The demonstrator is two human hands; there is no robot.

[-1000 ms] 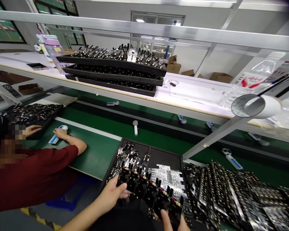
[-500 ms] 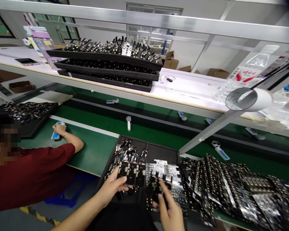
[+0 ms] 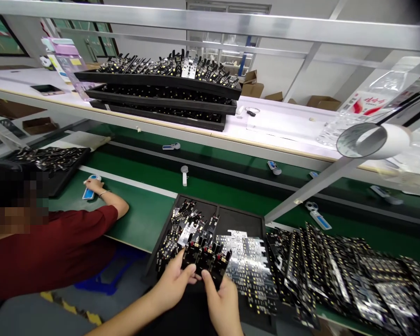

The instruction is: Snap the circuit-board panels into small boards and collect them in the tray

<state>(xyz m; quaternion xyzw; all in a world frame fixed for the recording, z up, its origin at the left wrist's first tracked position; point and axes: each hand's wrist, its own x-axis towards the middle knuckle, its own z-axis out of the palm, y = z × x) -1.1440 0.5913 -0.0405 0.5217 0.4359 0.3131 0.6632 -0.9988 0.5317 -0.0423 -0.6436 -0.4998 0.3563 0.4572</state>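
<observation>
Bringing right hand [image 3: 224, 303] leftward since the earlier frame, close beside left hand [image 3: 173, 282]; gripping dark circuit-board strip [image 3: 206, 258] with fingers [image 3: 189, 270] of both, at lower centre of the frame; leaving silvery boards [image 3: 249, 259] uncovered to its right, in black tray [image 3: 240, 218].

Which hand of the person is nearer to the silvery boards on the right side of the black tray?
The right hand. It holds the right end of the black board strip, just left of the silvery boards; the left hand holds its left end, farther away.
</observation>
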